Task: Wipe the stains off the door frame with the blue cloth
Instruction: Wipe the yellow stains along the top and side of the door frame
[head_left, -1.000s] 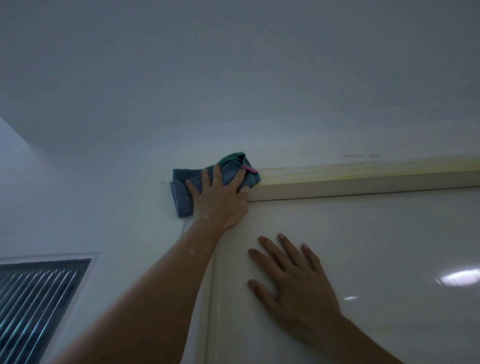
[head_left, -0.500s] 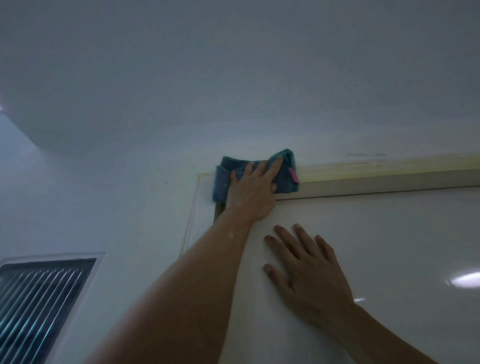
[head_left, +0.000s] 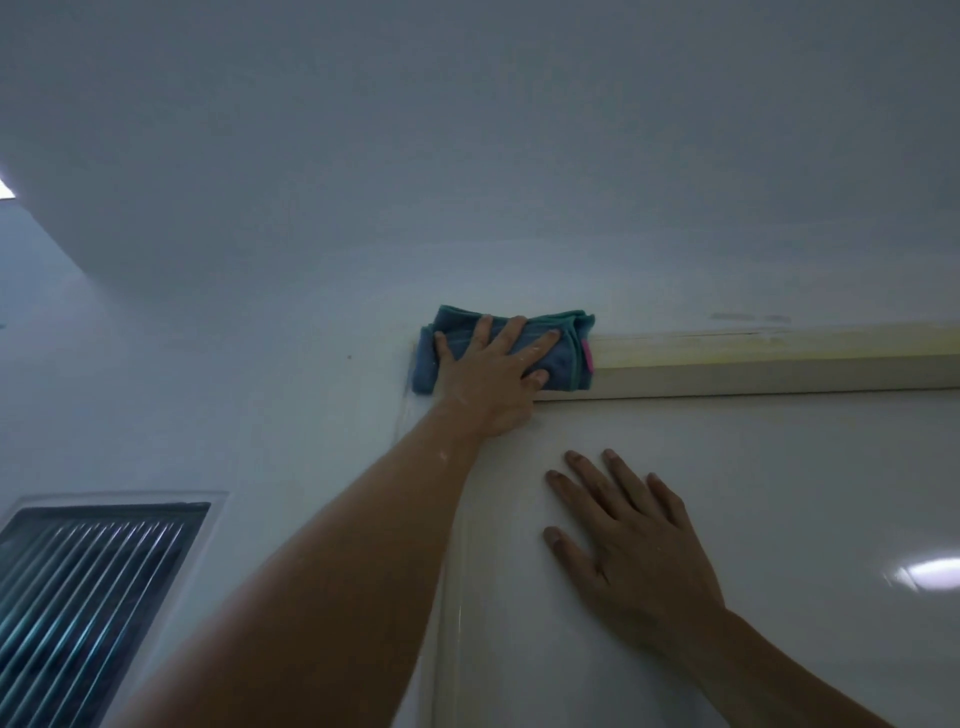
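Observation:
A folded blue cloth (head_left: 563, 364) with a teal hem and a pink tag lies against the top left corner of the cream door frame (head_left: 753, 364). My left hand (head_left: 493, 374) presses flat on the cloth, fingers spread over it, and covers its middle. The frame's top rail runs to the right, with a yellowish stained band (head_left: 727, 347) along its upper part. My right hand (head_left: 628, 545) rests flat and open on the glossy white door (head_left: 805, 493) below the rail, holding nothing.
A slatted vent window (head_left: 88, 587) sits low on the left wall. Faint grey marks (head_left: 748, 317) show on the wall above the frame. The ceiling is close overhead. A light reflection (head_left: 924, 571) glares on the door at right.
My left hand has slid the cloth rightward from the wall beside the frame onto the frame's top corner. My right hand has stayed flat on the door.

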